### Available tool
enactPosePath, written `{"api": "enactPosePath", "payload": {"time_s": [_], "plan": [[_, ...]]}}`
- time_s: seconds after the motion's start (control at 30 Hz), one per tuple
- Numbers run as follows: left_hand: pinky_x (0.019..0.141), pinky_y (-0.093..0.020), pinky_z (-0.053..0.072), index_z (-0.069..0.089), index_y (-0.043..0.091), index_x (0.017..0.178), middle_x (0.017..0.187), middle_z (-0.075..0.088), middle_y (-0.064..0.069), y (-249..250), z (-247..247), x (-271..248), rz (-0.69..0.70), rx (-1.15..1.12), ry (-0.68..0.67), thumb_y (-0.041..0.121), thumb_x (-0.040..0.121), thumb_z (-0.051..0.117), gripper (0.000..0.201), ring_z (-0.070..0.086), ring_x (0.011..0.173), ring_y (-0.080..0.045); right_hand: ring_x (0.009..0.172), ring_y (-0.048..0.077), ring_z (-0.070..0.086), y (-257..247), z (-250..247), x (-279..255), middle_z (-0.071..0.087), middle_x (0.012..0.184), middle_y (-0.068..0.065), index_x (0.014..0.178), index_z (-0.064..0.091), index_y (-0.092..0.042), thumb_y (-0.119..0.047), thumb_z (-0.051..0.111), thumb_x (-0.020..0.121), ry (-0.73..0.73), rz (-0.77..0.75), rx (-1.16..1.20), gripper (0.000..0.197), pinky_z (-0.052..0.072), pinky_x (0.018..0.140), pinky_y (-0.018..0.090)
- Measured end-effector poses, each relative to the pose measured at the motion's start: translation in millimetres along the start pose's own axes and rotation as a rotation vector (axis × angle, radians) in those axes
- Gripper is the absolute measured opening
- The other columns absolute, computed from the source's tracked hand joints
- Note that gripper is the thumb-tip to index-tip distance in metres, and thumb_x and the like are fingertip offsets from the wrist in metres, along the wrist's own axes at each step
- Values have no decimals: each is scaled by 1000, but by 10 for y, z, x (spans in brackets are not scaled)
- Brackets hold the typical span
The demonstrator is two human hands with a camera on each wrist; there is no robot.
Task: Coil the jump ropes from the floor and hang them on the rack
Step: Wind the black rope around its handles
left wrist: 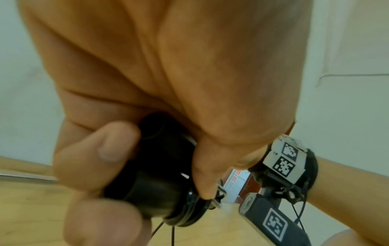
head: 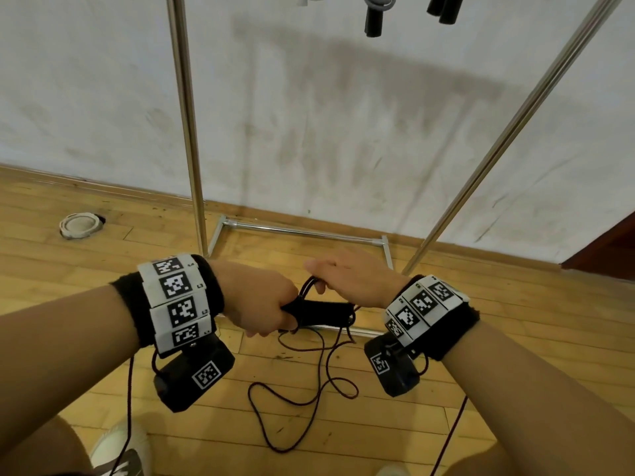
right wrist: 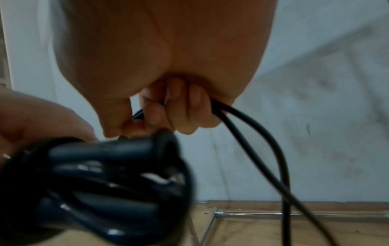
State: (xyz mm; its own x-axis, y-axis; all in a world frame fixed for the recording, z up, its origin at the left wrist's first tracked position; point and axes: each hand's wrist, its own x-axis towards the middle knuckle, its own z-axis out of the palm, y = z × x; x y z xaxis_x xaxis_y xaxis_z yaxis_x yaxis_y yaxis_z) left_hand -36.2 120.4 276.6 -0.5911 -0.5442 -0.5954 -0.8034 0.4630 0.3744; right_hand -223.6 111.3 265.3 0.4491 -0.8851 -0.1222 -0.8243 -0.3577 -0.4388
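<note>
Head view is showing your left hand (head: 264,304) gripping the black handles (head: 319,312) at lower centre of the frame, their long axis running across toward your right hand (head: 354,278), which is curling round a loop of cord (head: 311,285) just above. Most of the jump rope (head: 302,400) is trailing below on the floor (head: 515,338); the rack (head: 187,132) is standing beyond.

No readable text; wrist bands (head: 178,300) bear only coded squares

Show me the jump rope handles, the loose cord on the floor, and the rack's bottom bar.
jump rope handles (head: 319,312): head view, on the black shafts between both hands.
loose cord (head: 299,403): head view, on a floor loop.
rack's bottom bar (head: 302,231): head view, mid-bar.
</note>
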Motion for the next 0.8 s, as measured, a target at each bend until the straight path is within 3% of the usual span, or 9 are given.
{"api": "enactPosePath", "payload": {"time_s": [0.1, 0.2, 0.3, 0.4, 0.47, 0.67, 0.8], "plan": [[59, -27, 46, 56, 19, 93, 83, 65, -3, -44, -19, 26, -47, 74, 84, 38, 100, 46, 22, 55, 63, -14, 49, 7, 47, -60, -38, 28, 55, 53, -5, 65, 69, -23, -32, 41, 100, 16, 27, 38, 45, 37, 56, 32], [60, -29, 44, 52, 24, 83, 81, 62, -1, -89, -35, 55, -56, 91, 162, 36, 100, 46, 22, 52, 62, -14, 48, 7, 51, -83, -26, 17, 65, 56, 0, 68, 72, -22, -31, 50, 95, -3, 42, 114, 36, 44, 57, 33], [64, -34, 49, 57, 21, 89, 86, 66, -5, -132, -44, 71, -69, 52, 208, 33, 100, 46, 19, 54, 64, -17, 49, -1, 57, -71, 7, -4, 70, 60, -7, 77, 73, -20, -37, 58, 92, -1, 72, 235, 28, 43, 54, 19], [71, -40, 54, 59, 16, 93, 87, 66, -6, -150, -37, 77, -77, 19, 297, 34, 100, 48, 22, 62, 72, -24, 52, 0, 63, -66, 58, -26, 72, 64, -7, 81, 70, -22, -37, 66, 90, 0, 90, 375, 18, 46, 52, 15], [72, -43, 54, 59, 13, 93, 87, 66, -7, -151, -43, 75, -59, -12, 350, 34, 100, 48, 24, 64, 76, -27, 52, 2, 64, -67, 106, -33, 72, 63, -6, 82, 69, -21, -36, 71, 87, 58, 102, 444, 16, 45, 47, 13], [62, -39, 54, 58, 14, 88, 83, 69, -9, -172, -150, 47, 42, -186, 523, 24, 97, 48, 17, 62, 66, -24, 44, 5, 58, -108, 246, -79, 69, 58, 0, 76, 62, -14, -34, 78, 81, 380, 103, 683, 26, 40, 42, 13], [56, -33, 53, 59, 21, 88, 80, 69, -5, -183, -188, 26, 119, -294, 568, 28, 99, 50, 15, 62, 61, -17, 49, 8, 60, -83, 247, -107, 70, 62, 0, 78, 64, -18, -21, 75, 86, 437, 50, 766, 13, 43, 45, 17]]}}
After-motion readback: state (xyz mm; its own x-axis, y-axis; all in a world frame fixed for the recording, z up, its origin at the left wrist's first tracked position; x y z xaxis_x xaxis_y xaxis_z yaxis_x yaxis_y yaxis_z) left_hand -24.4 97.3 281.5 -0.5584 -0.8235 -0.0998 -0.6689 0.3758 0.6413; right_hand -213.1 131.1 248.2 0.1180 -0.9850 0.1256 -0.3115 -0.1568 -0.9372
